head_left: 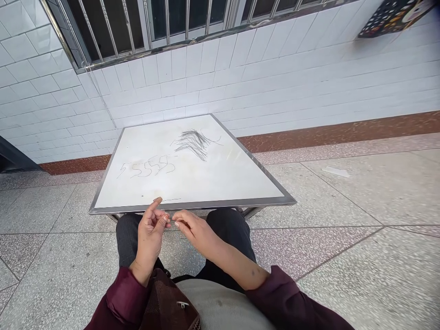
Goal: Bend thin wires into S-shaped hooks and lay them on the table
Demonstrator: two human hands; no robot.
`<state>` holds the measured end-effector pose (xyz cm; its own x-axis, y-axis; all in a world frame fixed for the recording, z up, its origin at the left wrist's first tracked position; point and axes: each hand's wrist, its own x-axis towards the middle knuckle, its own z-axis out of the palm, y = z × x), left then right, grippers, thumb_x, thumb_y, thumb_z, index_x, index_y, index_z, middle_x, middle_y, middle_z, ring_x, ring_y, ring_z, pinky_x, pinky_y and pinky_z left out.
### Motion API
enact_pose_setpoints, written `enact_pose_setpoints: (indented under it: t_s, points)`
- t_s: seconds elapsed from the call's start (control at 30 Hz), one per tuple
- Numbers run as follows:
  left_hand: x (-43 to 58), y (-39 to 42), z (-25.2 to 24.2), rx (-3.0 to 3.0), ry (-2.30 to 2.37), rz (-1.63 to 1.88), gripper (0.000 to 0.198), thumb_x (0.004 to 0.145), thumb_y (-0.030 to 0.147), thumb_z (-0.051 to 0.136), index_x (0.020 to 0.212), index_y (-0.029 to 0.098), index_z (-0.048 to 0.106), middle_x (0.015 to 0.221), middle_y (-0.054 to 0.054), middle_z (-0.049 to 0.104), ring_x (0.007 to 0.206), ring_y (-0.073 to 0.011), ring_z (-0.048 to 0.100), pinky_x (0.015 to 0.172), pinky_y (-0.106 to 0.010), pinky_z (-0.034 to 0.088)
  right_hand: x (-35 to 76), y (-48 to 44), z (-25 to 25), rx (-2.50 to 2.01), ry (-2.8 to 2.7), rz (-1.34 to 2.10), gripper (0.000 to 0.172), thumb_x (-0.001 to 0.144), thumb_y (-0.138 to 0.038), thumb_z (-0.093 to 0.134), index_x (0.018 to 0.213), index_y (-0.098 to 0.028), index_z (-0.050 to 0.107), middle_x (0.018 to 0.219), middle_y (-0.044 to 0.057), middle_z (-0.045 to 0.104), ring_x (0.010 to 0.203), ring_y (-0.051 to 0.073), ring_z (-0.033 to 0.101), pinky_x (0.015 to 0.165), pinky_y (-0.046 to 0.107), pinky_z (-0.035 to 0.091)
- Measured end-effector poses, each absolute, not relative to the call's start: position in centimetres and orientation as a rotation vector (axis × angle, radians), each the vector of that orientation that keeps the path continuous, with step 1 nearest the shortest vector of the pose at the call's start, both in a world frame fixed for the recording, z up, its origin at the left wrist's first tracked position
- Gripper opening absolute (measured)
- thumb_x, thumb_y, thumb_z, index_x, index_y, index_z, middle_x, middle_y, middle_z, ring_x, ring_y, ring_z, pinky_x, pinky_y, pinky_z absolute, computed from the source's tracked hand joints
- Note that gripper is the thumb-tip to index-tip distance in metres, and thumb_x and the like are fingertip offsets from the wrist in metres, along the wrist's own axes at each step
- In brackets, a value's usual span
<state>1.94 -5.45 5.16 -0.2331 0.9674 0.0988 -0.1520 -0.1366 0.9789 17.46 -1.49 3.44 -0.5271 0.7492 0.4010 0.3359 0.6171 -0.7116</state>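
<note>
Head view: low in the centre of the frame, the left hand (151,229) and right hand (191,228) meet fingertip to fingertip, both pinched on a thin strand (171,221) that is barely visible between them, just below the near rim of the white table (192,204). At the table's upper middle lies a loose pile of dark strands (192,142). Left of it is a row of bent pieces (151,168).

Your left hand (150,230) and right hand (193,230) were held together just off the near edge of the table (192,205), above your knees. Each hand pinched one end of a thin wire (171,221). A pile of dark wires (192,143) lay toward the far edge. A row of bent pieces (147,168) lay left of centre.
</note>
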Motion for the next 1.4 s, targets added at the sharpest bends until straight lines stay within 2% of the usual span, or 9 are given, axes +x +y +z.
enact_pose_setpoints:
  t_s: [0.1, 0.3, 0.47, 0.57, 0.8, 0.97, 1.07, 1.23, 1.4]
  points:
    - [1.9, -5.5, 5.4, 1.011, 1.188, 1.556, 0.048, 0.083, 0.03, 0.067, 0.129, 0.023, 0.054, 0.082, 0.001, 0.059, 0.07, -0.0112, 0.058, 0.071, -0.026, 0.052, 17.9, -1.3, 3.4, -0.909, -2.061, 0.754, 0.013, 0.092, -0.021, 0.051, 0.105, -0.023, 0.054, 0.09, 0.003, 0.065, 0.079, 0.017, 0.063, 0.07, 0.029, 0.052]
    - [2.2, -5.5, 5.4, 1.007, 1.096, 1.581, 0.045, 0.086, 0.028, 0.064, 0.129, 0.023, 0.053, 0.082, 0.001, 0.06, 0.072, -0.0104, 0.059, 0.075, -0.025, 0.05, 17.8, -1.4, 4.4, -0.802, -2.136, 0.628, 0.013, 0.095, -0.019, 0.049, 0.1, -0.023, 0.06, 0.089, 0.003, 0.067, 0.083, 0.017, 0.063, 0.075, 0.03, 0.051]
    - [2.2, -5.5, 5.6, 1.007, 1.097, 1.54, 0.051, 0.08, 0.027, 0.071, 0.128, 0.022, 0.054, 0.08, 0.002, 0.062, 0.069, -0.0101, 0.058, 0.073, -0.025, 0.049, 17.5, -1.5, 4.1, -0.814, -2.075, 0.686, 0.012, 0.095, -0.021, 0.048, 0.1, -0.022, 0.059, 0.091, 0.004, 0.068, 0.084, 0.017, 0.064, 0.075, 0.03, 0.051]
    - [2.0, -5.4, 5.6, 1.01, 1.114, 1.571, 0.048, 0.083, 0.027, 0.069, 0.128, 0.023, 0.054, 0.078, 0.003, 0.06, 0.068, -0.0094, 0.058, 0.073, -0.025, 0.049, 17.9, -1.4, 3.8, -0.878, -1.984, 0.839, 0.016, 0.095, -0.028, 0.05, 0.107, -0.022, 0.057, 0.088, 0.003, 0.067, 0.077, 0.016, 0.062, 0.07, 0.029, 0.05]
    - [1.8, -5.3, 5.3, 0.941, 1.106, 1.596, 0.047, 0.083, 0.027, 0.069, 0.127, 0.022, 0.054, 0.078, 0.003, 0.061, 0.071, -0.0105, 0.06, 0.071, -0.024, 0.05, 18.4, -1.1, 4.4, -0.846, -1.693, 1.473, 0.028, 0.096, -0.043, 0.044, 0.092, -0.019, 0.059, 0.069, -0.001, 0.058, 0.058, 0.01, 0.048, 0.051, 0.022, 0.038]
    - [2.1, -5.3, 5.7, 0.963, 1.057, 1.485, 0.049, 0.08, 0.026, 0.072, 0.126, 0.018, 0.056, 0.074, 0.002, 0.063, 0.064, -0.0093, 0.059, 0.068, -0.024, 0.049, 18.4, -1.1, 4.6, -0.765, -1.548, 1.656, 0.039, 0.095, -0.054, 0.044, 0.093, -0.018, 0.06, 0.066, -0.002, 0.054, 0.056, 0.01, 0.043, 0.053, 0.023, 0.036]
    - [2.4, -5.3, 6.0, 0.912, 1.041, 1.518, 0.051, 0.079, 0.025, 0.073, 0.127, 0.018, 0.055, 0.072, 0.003, 0.064, 0.064, -0.0097, 0.06, 0.069, -0.025, 0.05, 18.5, -1.2, 4.5, -0.685, -1.403, 1.807, 0.04, 0.095, -0.054, 0.044, 0.094, -0.018, 0.06, 0.068, -0.002, 0.052, 0.057, 0.009, 0.042, 0.053, 0.023, 0.034]
    - [2.7, -5.2, 6.1, 0.885, 1.007, 1.519, 0.061, 0.078, 0.023, 0.074, 0.134, 0.02, 0.048, 0.073, 0.003, 0.067, 0.063, -0.0092, 0.061, 0.069, -0.024, 0.05, 18.4, -1.2, 4.5, -0.658, -1.348, 1.841, 0.031, 0.093, -0.05, 0.05, 0.093, -0.019, 0.058, 0.064, -0.004, 0.049, 0.055, 0.009, 0.04, 0.052, 0.023, 0.032]
    - [2.8, -5.2, 6.0, 0.914, 1.064, 1.543, 0.06, 0.077, 0.023, 0.074, 0.132, 0.019, 0.05, 0.075, 0.002, 0.069, 0.064, -0.0092, 0.061, 0.069, -0.023, 0.05, 18.3, -1.2, 4.7, -0.731, -1.531, 1.702, 0.032, 0.094, -0.052, 0.048, 0.094, -0.02, 0.055, 0.062, -0.004, 0.052, 0.055, 0.01, 0.044, 0.053, 0.023, 0.036]
